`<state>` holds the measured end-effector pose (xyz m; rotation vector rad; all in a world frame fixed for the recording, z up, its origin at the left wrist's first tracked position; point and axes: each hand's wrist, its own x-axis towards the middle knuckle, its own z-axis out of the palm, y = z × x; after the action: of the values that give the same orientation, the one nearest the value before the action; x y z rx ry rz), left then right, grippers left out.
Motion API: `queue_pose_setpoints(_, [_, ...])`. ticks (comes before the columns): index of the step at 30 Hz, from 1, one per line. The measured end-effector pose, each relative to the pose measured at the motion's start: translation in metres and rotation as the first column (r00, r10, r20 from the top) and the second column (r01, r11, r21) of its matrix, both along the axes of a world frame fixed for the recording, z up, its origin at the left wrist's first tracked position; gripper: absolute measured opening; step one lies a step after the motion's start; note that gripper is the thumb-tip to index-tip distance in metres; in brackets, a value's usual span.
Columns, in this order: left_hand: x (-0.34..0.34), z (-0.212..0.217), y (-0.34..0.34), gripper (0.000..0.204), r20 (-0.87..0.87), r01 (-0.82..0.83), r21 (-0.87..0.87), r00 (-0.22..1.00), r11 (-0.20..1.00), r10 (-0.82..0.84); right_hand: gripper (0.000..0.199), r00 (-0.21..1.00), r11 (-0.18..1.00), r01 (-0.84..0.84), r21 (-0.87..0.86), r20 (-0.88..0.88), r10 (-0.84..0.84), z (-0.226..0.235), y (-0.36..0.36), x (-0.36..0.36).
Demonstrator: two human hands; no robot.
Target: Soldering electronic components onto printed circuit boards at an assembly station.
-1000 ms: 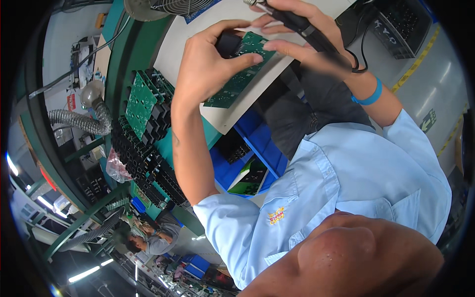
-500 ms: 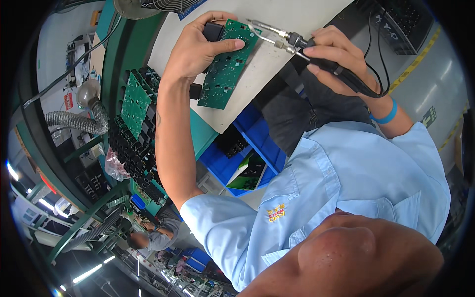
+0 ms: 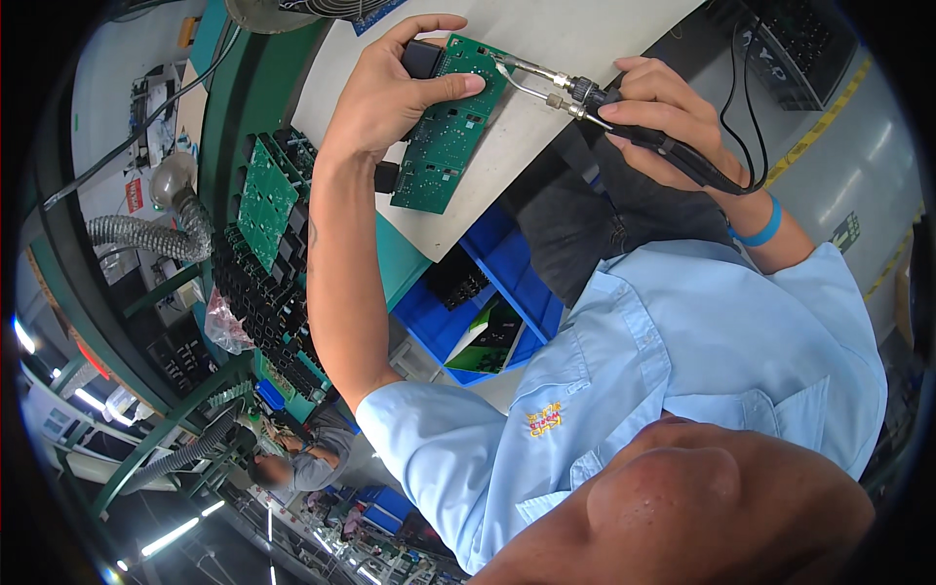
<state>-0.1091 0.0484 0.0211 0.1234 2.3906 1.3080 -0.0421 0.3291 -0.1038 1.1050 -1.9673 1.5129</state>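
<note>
My left hand (image 3: 375, 107) grips a green circuit board (image 3: 434, 161), thumb across its face and fingers around the far side. Black block-shaped parts (image 3: 422, 59) stick out along the board's left edge. In my right hand (image 3: 668, 107) is a soldering iron (image 3: 661, 144), held by its black handle like a pen. A thin bent metal tube runs beside the iron's shaft. Both the iron's tip and the tube's end lie over the upper right part of the board; whether they touch it I cannot tell.
A pale worktop (image 3: 546, 34) lies under the board. Stacked circuit boards (image 3: 268, 210) stand left of my forearm, beside a flexible metal duct (image 3: 151, 236). Below the worktop sits a blue bin (image 3: 526, 278) with parts inside. The iron's cable (image 3: 749, 127) loops at right. Another person (image 3: 322, 458) is farther off.
The soldering iron's tip and the thin tube have come down slightly, farther over the board's upper right part. My right fingers have shifted a little on the handle. The board has barely moved.
</note>
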Motion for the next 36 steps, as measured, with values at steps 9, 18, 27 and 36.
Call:
queue_pose_setpoints(9, [0.001, 0.001, 0.000, 0.058, 0.006, -0.017, -0.029, 1.000, 0.999, 0.017, 0.044, 1.000, 1.000, -0.012, -0.016, -0.008, 0.012, -0.003, 0.001, -0.001])
queue_pose_setpoints(18, [0.000, 0.000, -0.002, 0.057, 0.013, -0.036, -0.046, 0.999, 0.998, 0.036, 0.043, 1.000, 0.999, -0.025, -0.035, -0.016, 0.024, -0.003, 0.000, -0.002])
queue_pose_setpoints(27, [-0.003, -0.001, -0.002, 0.056, 0.014, -0.005, 0.017, 1.000, 1.000, 0.005, 0.043, 0.998, 0.998, 0.043, -0.042, -0.049, -0.045, 0.013, 0.008, -0.023])
queue_pose_setpoints(36, [-0.005, -0.009, -0.008, 0.054, 0.042, -0.001, -0.209, 0.999, 0.978, 0.010, 0.041, 0.803, 0.943, 0.052, 0.330, 0.547, -0.236, 0.027, -0.024, -0.100])
